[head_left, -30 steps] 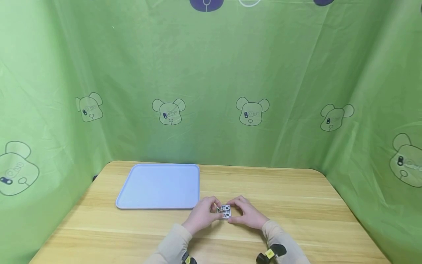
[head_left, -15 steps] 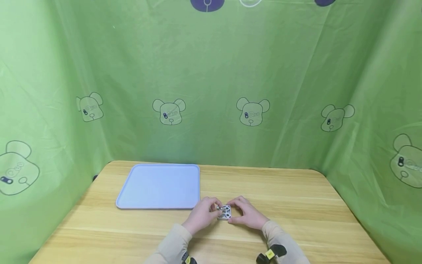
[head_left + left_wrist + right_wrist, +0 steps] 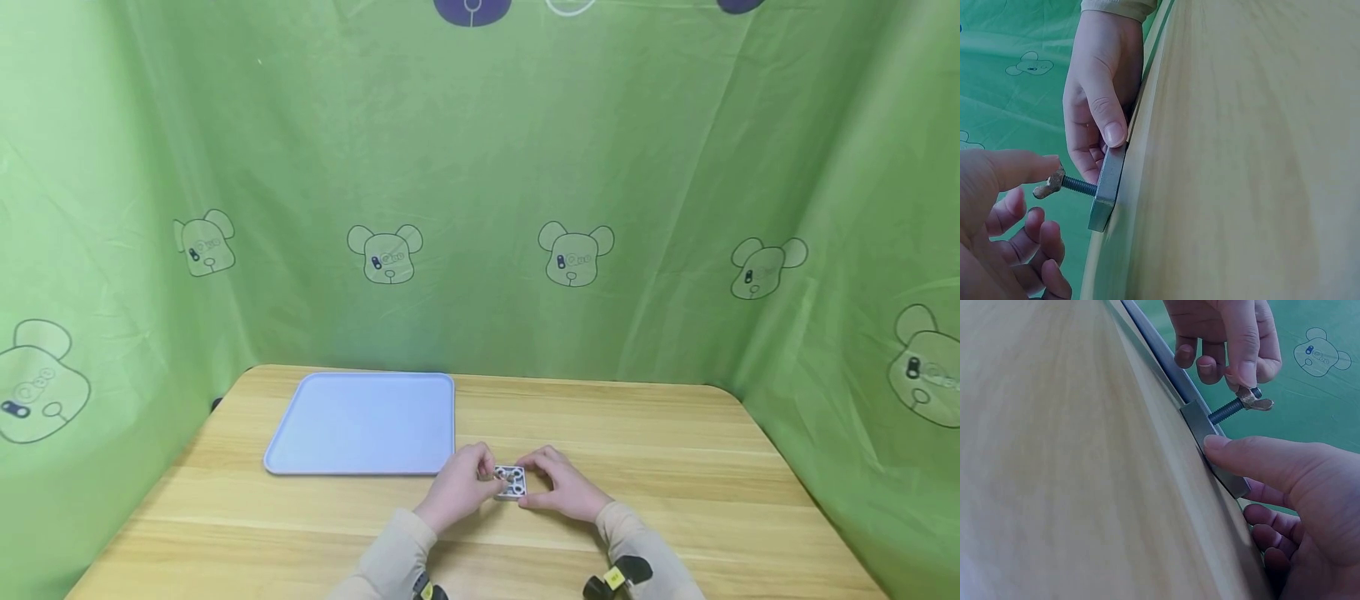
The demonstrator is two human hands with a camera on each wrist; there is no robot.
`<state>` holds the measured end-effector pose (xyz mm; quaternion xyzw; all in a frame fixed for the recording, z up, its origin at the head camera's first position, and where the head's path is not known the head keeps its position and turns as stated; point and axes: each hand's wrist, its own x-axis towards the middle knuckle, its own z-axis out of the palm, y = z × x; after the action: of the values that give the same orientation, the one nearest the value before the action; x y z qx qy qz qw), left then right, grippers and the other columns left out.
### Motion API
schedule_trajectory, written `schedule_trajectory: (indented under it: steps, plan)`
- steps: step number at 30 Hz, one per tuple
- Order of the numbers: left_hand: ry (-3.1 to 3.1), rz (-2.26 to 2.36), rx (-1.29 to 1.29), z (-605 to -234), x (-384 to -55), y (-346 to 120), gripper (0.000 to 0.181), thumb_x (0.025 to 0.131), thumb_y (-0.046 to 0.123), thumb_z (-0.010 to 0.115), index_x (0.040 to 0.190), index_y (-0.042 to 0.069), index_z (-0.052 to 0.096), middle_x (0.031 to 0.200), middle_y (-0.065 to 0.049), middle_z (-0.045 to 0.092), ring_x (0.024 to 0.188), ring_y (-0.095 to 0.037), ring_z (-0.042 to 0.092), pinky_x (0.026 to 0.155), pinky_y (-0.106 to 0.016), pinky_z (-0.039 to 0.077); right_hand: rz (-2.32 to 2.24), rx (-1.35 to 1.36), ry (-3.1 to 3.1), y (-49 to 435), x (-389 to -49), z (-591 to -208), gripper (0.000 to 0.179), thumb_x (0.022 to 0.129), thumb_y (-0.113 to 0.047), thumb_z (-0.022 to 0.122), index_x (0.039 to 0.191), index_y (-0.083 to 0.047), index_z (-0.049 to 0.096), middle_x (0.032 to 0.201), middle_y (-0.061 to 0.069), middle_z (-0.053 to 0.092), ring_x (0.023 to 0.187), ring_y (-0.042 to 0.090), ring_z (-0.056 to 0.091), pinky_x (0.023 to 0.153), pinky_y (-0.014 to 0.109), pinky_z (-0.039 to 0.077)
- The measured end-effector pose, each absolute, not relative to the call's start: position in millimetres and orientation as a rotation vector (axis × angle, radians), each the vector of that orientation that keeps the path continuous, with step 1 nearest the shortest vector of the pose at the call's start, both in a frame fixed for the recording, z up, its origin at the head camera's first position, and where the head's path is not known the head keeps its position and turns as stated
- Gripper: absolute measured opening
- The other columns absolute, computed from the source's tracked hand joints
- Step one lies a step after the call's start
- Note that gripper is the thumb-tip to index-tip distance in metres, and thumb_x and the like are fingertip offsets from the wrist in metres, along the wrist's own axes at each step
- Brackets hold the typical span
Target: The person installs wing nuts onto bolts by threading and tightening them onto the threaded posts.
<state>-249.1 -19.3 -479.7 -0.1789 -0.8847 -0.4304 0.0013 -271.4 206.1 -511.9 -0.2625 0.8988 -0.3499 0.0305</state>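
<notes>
A small grey square block (image 3: pixel 518 492) with round holes on top lies on the table in front of me. From its left part a threaded bolt (image 3: pixel 1079 185) stands up, with a bronze-coloured wing nut (image 3: pixel 1054 181) at its upper end. My left hand (image 3: pixel 457 489) touches the wing nut with the thumb tip, while its other fingers stay loosely bent and apart from it. My right hand (image 3: pixel 561 487) holds the block by its sides between thumb and fingers. In the right wrist view the right thumb (image 3: pixel 1254 456) presses on the block's near side.
A pale blue rectangular tray (image 3: pixel 367 425) lies at the back left of the wooden table (image 3: pixel 675 467), close to my left hand. Green curtains (image 3: pixel 480 150) with bear-head outlines hang behind the table and on both sides.
My left index finger has drawn back and up from the wing nut, leaving the thumb against it. The right hand and the block have stayed in place.
</notes>
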Motion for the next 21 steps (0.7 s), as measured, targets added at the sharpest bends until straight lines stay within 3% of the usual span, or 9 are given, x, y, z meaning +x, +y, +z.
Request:
schedule_trajectory:
  steps: [21]
  plan:
    - [-2.806,-1.364,-0.563,-479.1,-248.6,-18.3,0.029,0.077,0.029,0.08,0.095,0.013,0.063,0.086,-0.007,0.059,0.07,-0.009,0.045,0.062,-0.023,0.038,-1.097,-0.802,2.754,207.3,-271.3,-511.9,0.054,0.078,-0.044,0.076,0.122,-0.016,0.061,0.113,-0.001,0.053,0.106,0.015,0.049,0.095,0.033,0.043]
